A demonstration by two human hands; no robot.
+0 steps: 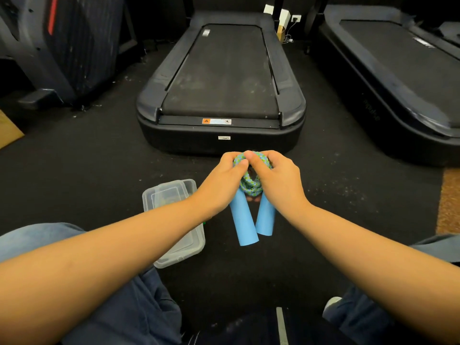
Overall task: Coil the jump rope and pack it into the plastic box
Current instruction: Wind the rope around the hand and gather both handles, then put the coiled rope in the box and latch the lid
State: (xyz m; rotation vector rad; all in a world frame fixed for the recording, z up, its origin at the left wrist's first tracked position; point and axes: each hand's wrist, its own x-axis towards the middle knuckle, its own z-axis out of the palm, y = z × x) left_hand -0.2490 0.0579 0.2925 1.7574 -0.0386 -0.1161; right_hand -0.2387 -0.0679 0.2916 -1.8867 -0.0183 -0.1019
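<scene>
The jump rope (251,183) has a blue-green braided cord gathered into a tight coil and two light blue handles (243,221) hanging down side by side. My left hand (224,181) and my right hand (273,179) both grip the coiled cord from either side, thumbs meeting on top, above the dark floor. The clear plastic box (185,245) sits on the floor just left of the handles, under my left forearm. Its lid seems to lie on it, though I cannot tell for sure.
A black treadmill (221,95) lies straight ahead, its rear end close beyond my hands. A second treadmill (398,78) lies at the right and dark equipment (62,46) at the far left. My knees in blue jeans frame the bottom corners. A brown mat (449,202) borders the right edge.
</scene>
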